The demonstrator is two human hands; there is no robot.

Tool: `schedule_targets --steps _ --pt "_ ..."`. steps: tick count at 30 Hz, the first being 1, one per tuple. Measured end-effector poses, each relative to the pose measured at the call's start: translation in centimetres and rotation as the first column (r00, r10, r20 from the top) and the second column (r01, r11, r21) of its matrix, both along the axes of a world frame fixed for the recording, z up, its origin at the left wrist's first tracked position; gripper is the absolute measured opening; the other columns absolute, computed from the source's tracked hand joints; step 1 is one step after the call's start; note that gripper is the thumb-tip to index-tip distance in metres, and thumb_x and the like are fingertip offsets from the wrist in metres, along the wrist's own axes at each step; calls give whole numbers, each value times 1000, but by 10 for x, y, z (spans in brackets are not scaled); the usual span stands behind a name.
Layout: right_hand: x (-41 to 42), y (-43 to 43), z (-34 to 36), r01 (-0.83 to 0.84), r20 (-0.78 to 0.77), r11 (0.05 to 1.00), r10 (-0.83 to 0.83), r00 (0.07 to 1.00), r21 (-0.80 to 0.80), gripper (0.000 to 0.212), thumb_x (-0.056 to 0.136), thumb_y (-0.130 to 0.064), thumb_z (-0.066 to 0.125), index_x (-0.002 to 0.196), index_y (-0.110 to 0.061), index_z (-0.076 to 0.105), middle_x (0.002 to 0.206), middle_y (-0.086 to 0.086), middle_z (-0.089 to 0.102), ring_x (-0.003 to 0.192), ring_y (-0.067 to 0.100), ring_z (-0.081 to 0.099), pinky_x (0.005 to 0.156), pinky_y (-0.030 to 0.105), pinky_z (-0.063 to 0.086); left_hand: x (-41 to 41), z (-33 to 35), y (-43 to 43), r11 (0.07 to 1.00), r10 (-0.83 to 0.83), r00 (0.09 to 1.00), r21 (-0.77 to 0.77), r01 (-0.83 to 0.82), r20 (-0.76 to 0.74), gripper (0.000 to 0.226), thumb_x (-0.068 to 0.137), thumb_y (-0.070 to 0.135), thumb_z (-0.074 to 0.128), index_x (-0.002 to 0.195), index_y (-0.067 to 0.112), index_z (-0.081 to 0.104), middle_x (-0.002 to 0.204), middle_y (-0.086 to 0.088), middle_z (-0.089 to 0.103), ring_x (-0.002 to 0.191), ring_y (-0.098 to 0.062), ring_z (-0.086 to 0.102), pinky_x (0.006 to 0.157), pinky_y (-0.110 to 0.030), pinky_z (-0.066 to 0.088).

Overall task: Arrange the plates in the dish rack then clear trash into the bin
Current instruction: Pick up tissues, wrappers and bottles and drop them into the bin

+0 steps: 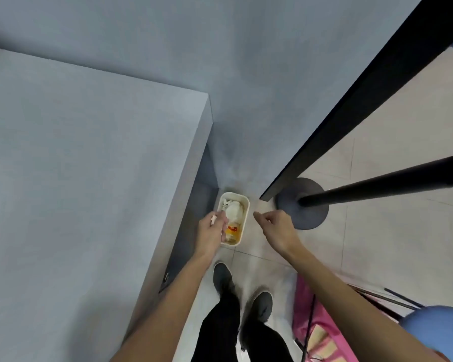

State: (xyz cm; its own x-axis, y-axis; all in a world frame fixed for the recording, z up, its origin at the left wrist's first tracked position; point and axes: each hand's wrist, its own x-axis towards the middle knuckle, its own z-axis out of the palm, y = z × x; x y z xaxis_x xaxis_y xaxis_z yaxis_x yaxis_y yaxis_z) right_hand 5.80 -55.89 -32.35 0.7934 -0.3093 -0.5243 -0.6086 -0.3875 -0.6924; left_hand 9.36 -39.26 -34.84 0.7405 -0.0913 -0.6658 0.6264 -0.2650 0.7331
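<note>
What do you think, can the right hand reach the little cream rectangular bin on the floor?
Probably yes. The right hand hangs just right of the cream rectangular bin, only bare floor tiles between. The left hand, pinching a small pale scrap, covers the bin's left rim; the right side lies open.

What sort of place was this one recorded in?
Likely a staged indoor corner, not a working kitchen: plain grey-blue counter and matching wall, tiled floor, a small cream bin holding trash, and a black stand on a round base.
</note>
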Motion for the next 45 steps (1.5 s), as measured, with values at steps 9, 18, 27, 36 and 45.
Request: schedule_targets --steps 9,18,27,36,45 --pt "13 1 -207 41 -120 992 -27 992 116 50 98 -28 55 49 -22 46 50 -6 45 43 7 37 47 22 30 5 -212 -20 997 -1 999 78 -2 43 21 96 23 63 78 15 59 65 2 54 56 -11 48 51 -21 40" --pt "9 -17 -378 53 -129 973 -24 991 224 45 97 -26 54 55 -11 47 56 5 44 47 13 36 49 27 31 23 -419 -23 951 -150 986 262 163 -68 10 89 21 70 87 20 60 103 -7 69 87 -23 66 66 -27 51" --pt "34 -13 -442 -10 -132 971 42 990 237 42 97 -24 54 58 -10 47 56 4 42 44 12 33 47 26 29 16 -471 -5 934 -261 946 298 198 191 25 88 8 61 110 19 67 120 5 66 117 -16 60 99 -39 51" --pt "82 17 -467 -88 -112 969 116 987 229 10 93 -15 57 95 -8 64 88 9 66 76 24 62 67 36 54 -34 -475 25 706 -592 774 607 364 224 124 63 75 63 158 21 3 167 0 -7 153 -24 -2 118 -46 19" --pt "112 21 -481 -29 -371 977 108 922 212 53 95 -29 62 140 -10 41 133 10 50 111 31 56 83 42 58 -39 -477 22 637 -633 751 680 364 191 133 66 50 85 158 24 -8 165 2 -20 152 -21 -17 119 -37 4"
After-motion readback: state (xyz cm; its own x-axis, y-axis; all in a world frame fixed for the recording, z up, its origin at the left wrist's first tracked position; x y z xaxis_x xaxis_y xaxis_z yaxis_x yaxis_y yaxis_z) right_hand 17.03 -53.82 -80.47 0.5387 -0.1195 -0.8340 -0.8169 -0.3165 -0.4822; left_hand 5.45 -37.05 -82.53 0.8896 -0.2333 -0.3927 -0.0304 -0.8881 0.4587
